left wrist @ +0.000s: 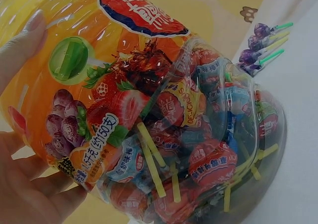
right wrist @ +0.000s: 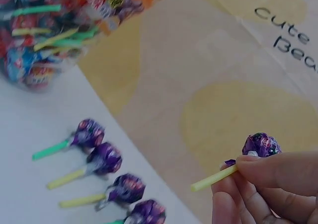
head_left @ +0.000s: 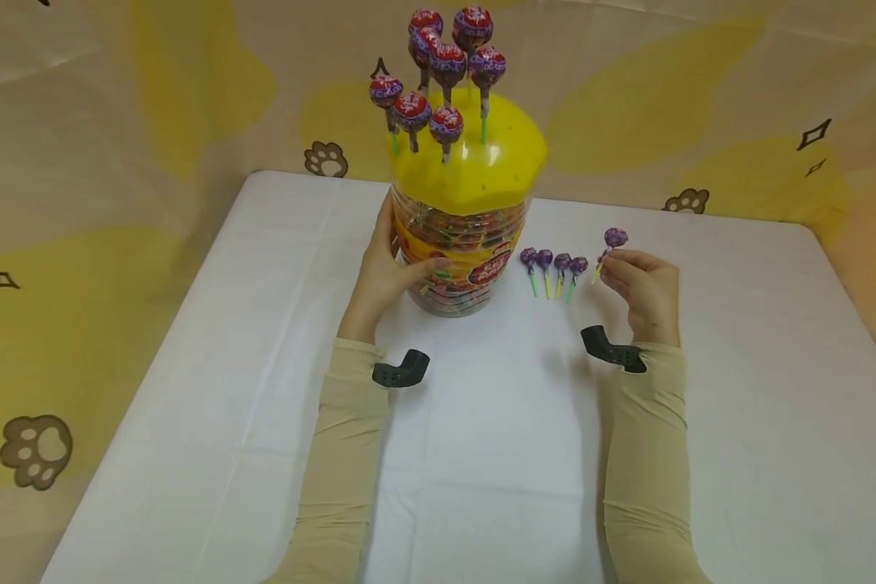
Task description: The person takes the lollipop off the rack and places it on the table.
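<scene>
A large clear jar [head_left: 456,276] packed with lollipops stands upright under a yellow lid [head_left: 500,162]. My left hand [head_left: 383,272] holds its left side, thumb across the printed label and fingers round the back; the left wrist view shows this hand [left wrist: 30,149] against the label [left wrist: 99,85]. Between thumb and fingers my right hand [head_left: 646,288] pinches a purple-wrapped lollipop [head_left: 616,238], head up. Its yellow stick [right wrist: 213,178] points down past the fingertips. Several purple lollipops [head_left: 562,263] lie in a row on the table, between the jar and my right hand.
Several red-and-purple lollipops [head_left: 447,65] stand upright in the lid by their sticks. A white cloth covers the table [head_left: 496,454]. Behind it hangs a patterned yellow-and-beige backdrop [head_left: 628,97], close to the table's far edge.
</scene>
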The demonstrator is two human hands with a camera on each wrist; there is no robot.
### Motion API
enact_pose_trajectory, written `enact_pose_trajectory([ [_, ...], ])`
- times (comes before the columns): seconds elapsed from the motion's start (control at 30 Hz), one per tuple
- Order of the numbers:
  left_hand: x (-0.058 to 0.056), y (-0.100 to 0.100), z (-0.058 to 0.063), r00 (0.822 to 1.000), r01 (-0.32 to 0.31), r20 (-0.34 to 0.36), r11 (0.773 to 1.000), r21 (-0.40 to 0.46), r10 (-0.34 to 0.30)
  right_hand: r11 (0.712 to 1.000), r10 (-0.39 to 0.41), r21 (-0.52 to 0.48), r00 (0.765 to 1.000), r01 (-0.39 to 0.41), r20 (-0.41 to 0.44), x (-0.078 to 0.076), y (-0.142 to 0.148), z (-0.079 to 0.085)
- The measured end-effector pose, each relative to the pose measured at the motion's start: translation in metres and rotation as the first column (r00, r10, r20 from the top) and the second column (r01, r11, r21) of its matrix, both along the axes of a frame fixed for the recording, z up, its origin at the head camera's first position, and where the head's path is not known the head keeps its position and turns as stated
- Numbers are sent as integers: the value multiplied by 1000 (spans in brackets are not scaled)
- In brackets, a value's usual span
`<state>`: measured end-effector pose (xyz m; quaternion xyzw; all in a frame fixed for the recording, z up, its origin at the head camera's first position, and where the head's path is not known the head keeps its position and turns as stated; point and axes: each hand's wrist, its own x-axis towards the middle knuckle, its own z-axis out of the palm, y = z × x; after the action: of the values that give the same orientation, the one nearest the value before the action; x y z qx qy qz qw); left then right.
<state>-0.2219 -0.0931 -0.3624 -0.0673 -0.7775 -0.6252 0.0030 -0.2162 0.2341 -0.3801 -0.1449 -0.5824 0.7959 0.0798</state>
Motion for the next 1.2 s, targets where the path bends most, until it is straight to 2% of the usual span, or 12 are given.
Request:
enact_pose_trajectory([
  [0.13,3,-1,4,1000,-2,11,1000,-3,2,1000,21,-7,995,-20,93,-1,5,-12],
  [0.3,16,1,23,1000,4,21,1000,-2,-4,999,36,-4,975,-36,220,-3,11,-25],
  [0.4,20,2,29,1000,10,17,1000,10,-10,1000,31,-8,964,-30,265,-4,13,-30],
  [0.63,3,0,2,1000,-1,6,1000,7,1,1000,13,-29,961,-6,277,-6,15,-39],
  [0.7,1,0,-1,1000,-1,-3,1000,9,1,1000,10,-26,961,-3,276,-7,15,-39],
  [0.97,0,1,-2,1000,-2,-5,1000,12,2,1000,-18,13,957,15,289,-9,13,-41],
  [1.2,0,0,-1,1000,8,-4,1000,19,-8,996,-38,87,961,15,275,-9,10,-41],
])
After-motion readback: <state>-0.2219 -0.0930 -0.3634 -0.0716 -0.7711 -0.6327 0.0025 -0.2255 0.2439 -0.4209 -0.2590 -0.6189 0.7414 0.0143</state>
